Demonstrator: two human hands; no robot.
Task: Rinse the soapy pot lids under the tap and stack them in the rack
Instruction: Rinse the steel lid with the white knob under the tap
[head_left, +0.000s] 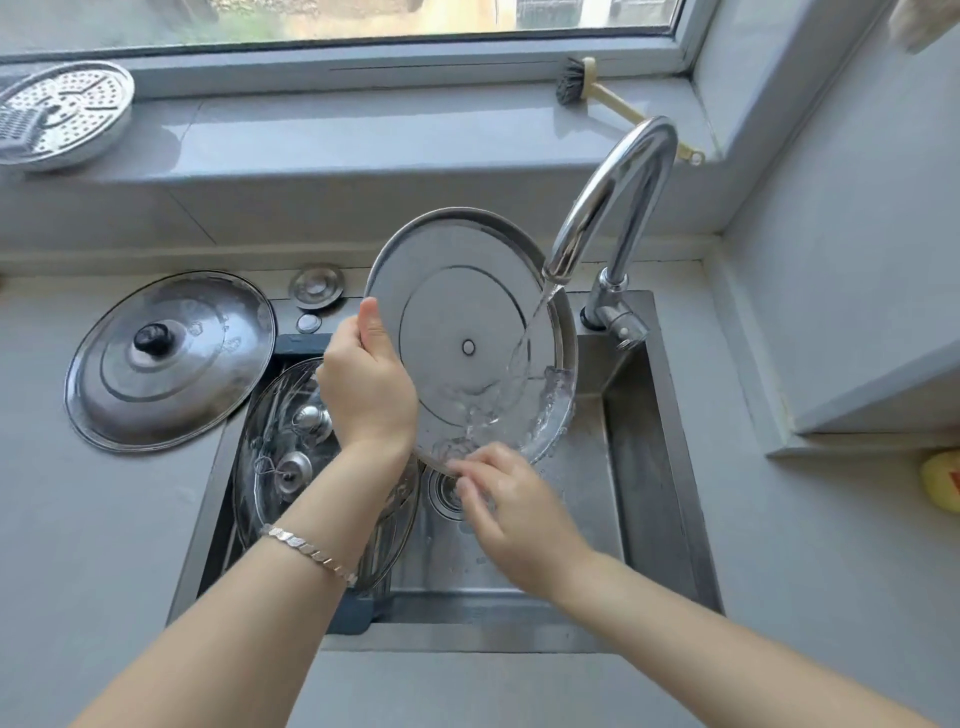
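Overhead, at a grey kitchen desk (779, 571) under a window (311, 21): a steel sink (654, 467) is sunk into it, a pale sill (363, 140) runs beyond my hands, and plain grey walls close the corner to my right. One tap (618, 192) arches in from beyond my right hand, its water (535, 322) running.

Counted: one steel lid (457, 291) in hand; one larger steel lid with a black knob (171, 364) flat on the desk, well to the left of my left hand; glass lids (275, 457) standing on edge in the dark rack (353, 618) just left of my left wrist, two shiny knobs showing; one perforated steamer tray (62, 114) on the sill, far up to the left; one brush (576, 80) on the sill beyond the tap.

My left hand (371, 384), a silver bracelet (311, 551) on its wrist, grips the held lid by its left rim, thumb on the inner face. My right hand (514, 514) is at the lid's lowest rim, fingers against the wet metal; blur hides whether it pinches or only touches.

The lid hangs over the sink, tilted, hollow underside toward me, upper rim toward the window, lower rim down over the drain (444, 488). Round, it has no long side. The stream strikes its face to the right of my left hand and pools at the bottom rim.
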